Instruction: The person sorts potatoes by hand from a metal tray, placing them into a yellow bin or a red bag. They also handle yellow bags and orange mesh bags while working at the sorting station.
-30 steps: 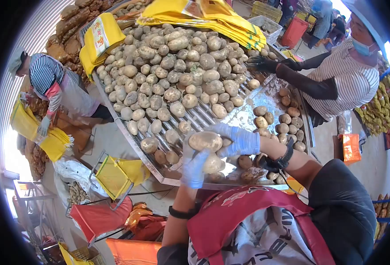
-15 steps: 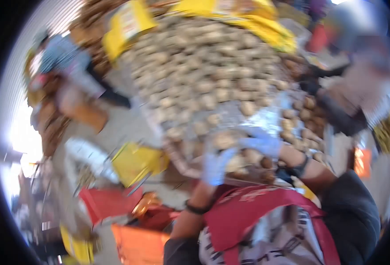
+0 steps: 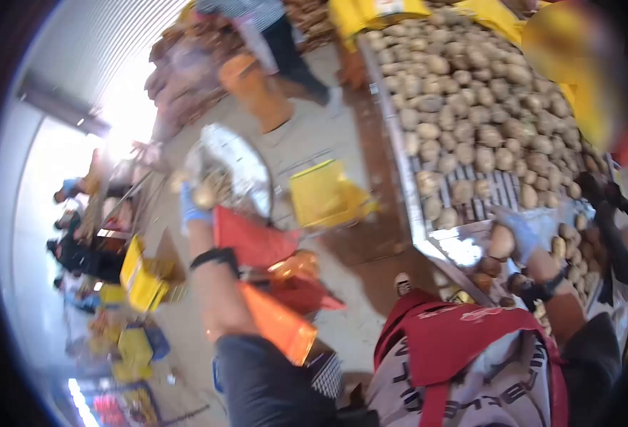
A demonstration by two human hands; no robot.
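My left hand, in a blue glove, is stretched out to the left above the red crate, with round tan potatoes at its fingers. A white sack lies open just beyond it. At the lower edge of the sorting table, my right hand, also gloved in blue, curls around a potato. Many more potatoes cover the slatted table top above that hand. A metal chute surface shines just left of it.
A yellow crate, a red crate and an orange crate stand on the floor at the left. One person in orange boots is at the top. A co-worker's dark-gloved hands are at the right table edge.
The view has swung left, so the table now sits further right. My left hand has moved from the table out to the left with potatoes; my right hand stays at the table's lower edge.
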